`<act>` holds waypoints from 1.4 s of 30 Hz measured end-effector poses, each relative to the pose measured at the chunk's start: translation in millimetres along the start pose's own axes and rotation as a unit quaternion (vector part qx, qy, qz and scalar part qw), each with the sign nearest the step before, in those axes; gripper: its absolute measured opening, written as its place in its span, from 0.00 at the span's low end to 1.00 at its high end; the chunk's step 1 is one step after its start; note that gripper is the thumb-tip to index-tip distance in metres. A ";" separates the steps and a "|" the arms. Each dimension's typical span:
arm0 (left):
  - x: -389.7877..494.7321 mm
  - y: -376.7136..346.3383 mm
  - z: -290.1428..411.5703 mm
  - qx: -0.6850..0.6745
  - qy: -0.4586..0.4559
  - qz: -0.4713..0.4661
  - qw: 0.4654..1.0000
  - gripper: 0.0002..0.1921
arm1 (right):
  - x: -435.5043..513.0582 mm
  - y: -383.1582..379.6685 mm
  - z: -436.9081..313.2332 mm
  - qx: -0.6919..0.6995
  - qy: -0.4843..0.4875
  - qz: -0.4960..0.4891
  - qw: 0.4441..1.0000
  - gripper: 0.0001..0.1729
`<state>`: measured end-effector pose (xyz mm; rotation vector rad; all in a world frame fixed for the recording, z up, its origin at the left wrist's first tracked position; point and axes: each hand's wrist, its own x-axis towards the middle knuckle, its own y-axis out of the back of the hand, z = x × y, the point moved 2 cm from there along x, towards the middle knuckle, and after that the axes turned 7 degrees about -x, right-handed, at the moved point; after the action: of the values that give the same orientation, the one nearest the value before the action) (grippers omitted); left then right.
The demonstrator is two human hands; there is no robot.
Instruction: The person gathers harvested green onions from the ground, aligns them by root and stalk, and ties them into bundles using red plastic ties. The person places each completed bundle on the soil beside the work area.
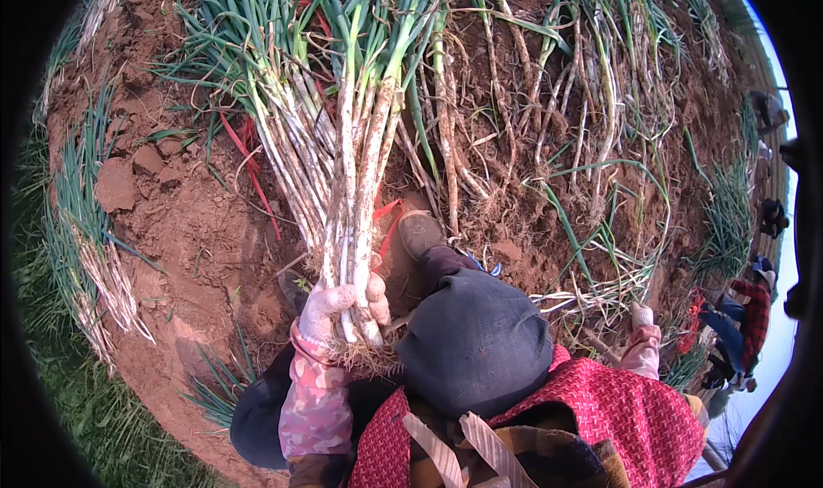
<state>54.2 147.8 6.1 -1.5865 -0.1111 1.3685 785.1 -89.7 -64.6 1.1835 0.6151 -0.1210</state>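
Note:
My left hand (334,308), in a pale dirt-stained glove, grips several long green onions (350,166) low on their white stems. Their roots hang just below the fist and the green tops point away from me. Beside these, a thicker bunch of green onions (292,147) lies on the soil, its lower ends partly behind the held ones. My right hand (642,316), also gloved, is far out to the right at a heap of thin onion stalks (598,282). Its fingers are too small in view to show whether they hold a stalk.
Red plastic strips (247,166) lie under the bunch. Loose green onions with soil on them (501,96) spread across the ground ahead. More bunches (96,256) lie at left, near grass (71,391). My boot (421,232) stands among them. At far right, a person in a checked shirt (752,314) bends over.

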 end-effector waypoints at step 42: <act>-22.0 67.5 -58.8 0.400 0.146 -0.026 0.905 0.29 | -358.4 -139.8 -572.5 0.494 0.171 -0.649 0.553 0.36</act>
<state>58.7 65.0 -34.2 -1.0440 0.5282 0.9266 210.5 285.7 -133.1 1.5421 1.8581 -1.7571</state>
